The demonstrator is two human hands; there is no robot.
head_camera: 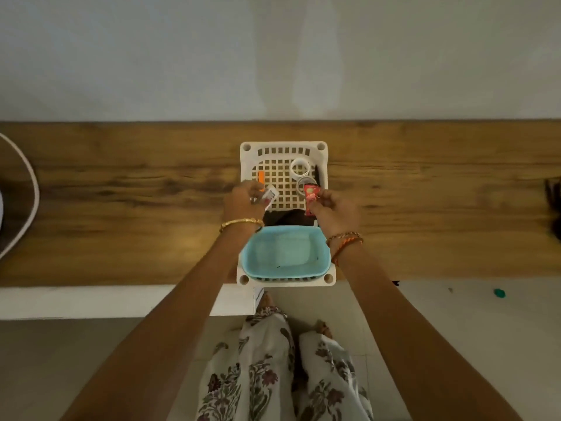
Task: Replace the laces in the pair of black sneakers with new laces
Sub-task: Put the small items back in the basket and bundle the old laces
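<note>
Left hand [243,202] pinches a small white packet [271,196], right hand [335,212] pinches a red packet [311,199], print too blurry to read, over a white basket [246,159], blue tub [287,253] inside, dark thing [288,219] between, maybe a sneaker, cannot tell

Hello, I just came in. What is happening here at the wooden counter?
A person stands at a wooden counter over a white lattice basket. The left hand pinches a small white packet, and the right hand holds a small red packet, both above the basket. Two rolls of tape and something orange lie inside it. A light blue tub sits at the basket's near end and looks nearly empty. No sneakers or laces are visible.
</note>
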